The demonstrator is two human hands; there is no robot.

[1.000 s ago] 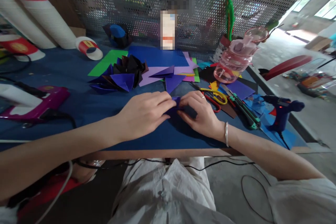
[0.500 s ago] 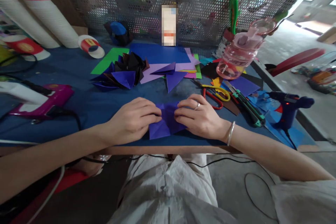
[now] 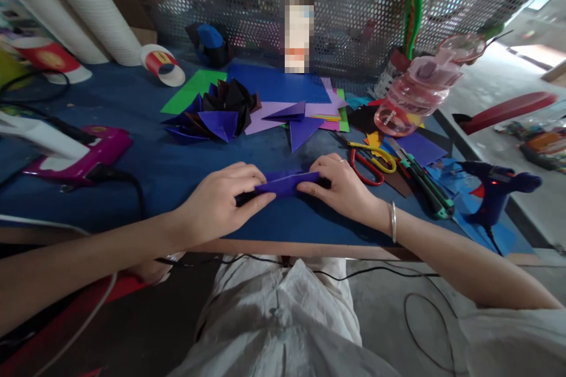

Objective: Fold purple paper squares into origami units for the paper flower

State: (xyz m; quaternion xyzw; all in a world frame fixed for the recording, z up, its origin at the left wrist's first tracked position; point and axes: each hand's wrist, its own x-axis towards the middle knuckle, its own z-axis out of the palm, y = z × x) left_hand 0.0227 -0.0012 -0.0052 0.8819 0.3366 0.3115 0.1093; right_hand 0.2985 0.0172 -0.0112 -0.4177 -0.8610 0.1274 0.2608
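Faces a blue tabletop [image 3: 318,227] spanning the middle of the frame, with a pink bottle [image 3: 413,97] on it at upper right. Pinches with left hand [image 3: 225,197] and right hand [image 3: 342,188], clamping by thumb and fingers opposite ends of a folded purple paper [image 3: 287,184] at frame centre (wearing a silver bangle [image 3: 393,221], right of centre).

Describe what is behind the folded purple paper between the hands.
Beyond the folded purple paper shows blue tabletop, then a purple triangle and lilac paper. The strip of tabletop that the folded paper covers cannot be seen.
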